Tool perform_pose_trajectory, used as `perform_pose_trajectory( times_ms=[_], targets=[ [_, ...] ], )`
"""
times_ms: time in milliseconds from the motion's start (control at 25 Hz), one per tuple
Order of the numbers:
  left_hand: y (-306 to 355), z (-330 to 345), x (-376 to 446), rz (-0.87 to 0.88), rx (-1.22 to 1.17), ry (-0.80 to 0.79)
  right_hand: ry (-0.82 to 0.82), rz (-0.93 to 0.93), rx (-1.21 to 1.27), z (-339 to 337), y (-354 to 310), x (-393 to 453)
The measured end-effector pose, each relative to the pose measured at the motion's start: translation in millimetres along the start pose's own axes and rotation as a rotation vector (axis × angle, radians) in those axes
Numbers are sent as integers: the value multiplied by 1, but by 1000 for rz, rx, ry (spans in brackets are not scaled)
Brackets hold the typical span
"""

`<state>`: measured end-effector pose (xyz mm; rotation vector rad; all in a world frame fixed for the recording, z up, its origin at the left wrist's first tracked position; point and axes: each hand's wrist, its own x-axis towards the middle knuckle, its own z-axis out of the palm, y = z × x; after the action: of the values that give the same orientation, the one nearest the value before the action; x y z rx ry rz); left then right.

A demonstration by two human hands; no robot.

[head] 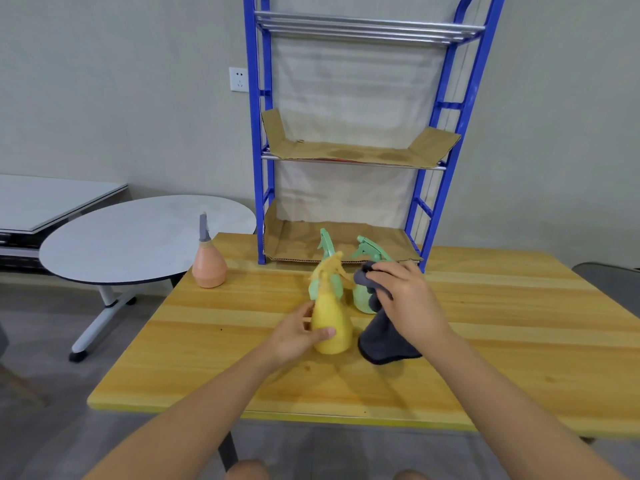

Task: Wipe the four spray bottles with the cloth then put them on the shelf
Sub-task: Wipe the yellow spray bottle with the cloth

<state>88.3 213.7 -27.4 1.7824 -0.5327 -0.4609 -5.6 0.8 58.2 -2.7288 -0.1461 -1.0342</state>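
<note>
My left hand (298, 336) grips a yellow spray bottle (331, 323) by its body, near the middle of the wooden table (502, 341). My right hand (403, 297) holds a dark grey cloth (382, 336) that hangs down to the tabletop, just right of the yellow bottle. Behind the yellow bottle stands a green spray bottle (327, 249), mostly hidden. A second green bottle (363, 296) stands behind my right hand and the cloth. An orange-pink bottle (209, 265) with a grey nozzle stands alone at the table's far left corner. The blue shelf (263, 168) rises behind, its tiers lined with cardboard.
A round white table (138, 237) on a wheeled leg stands left of the wooden table, with a rectangular white tabletop (52, 199) behind it. A wall socket (239, 79) is left of the shelf. A grey chair edge (609, 275) shows at right.
</note>
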Motion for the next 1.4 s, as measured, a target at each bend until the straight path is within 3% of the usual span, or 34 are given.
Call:
perform_pose_trajectory(
  times_ms=[160, 320, 480, 640, 800, 960, 1120, 1280, 1400],
  targets=[
    [25, -8, -3, -63, -419, -11, 68, 93, 105, 10, -9, -34],
    [40, 3, -8, -61, -561, 27, 149, 117, 215, 23, -41, -56],
    [42, 6, -6, -44, -509, 113, 154, -9, 236, 30, -56, -68],
    [44, 8, -6, -35, -632, 55, 199, 163, 217, 28, -41, -61],
    [42, 5, -3, -68, -633, 18, 141, -109, 134, 26, -61, -72],
    [49, 4, -3, -76, -570, 76, 172, 85, 155, 26, -44, -64],
    [55, 9, -2, -64, -500, 105, 101, -135, 94, 23, -60, -67],
    [52, 1, -1, -102, -639, 17, 140, 118, 146, 19, -37, -53],
    [54, 3, -4, -106, -545, -8, 128, 33, 130, 17, -48, -57]
  ],
)
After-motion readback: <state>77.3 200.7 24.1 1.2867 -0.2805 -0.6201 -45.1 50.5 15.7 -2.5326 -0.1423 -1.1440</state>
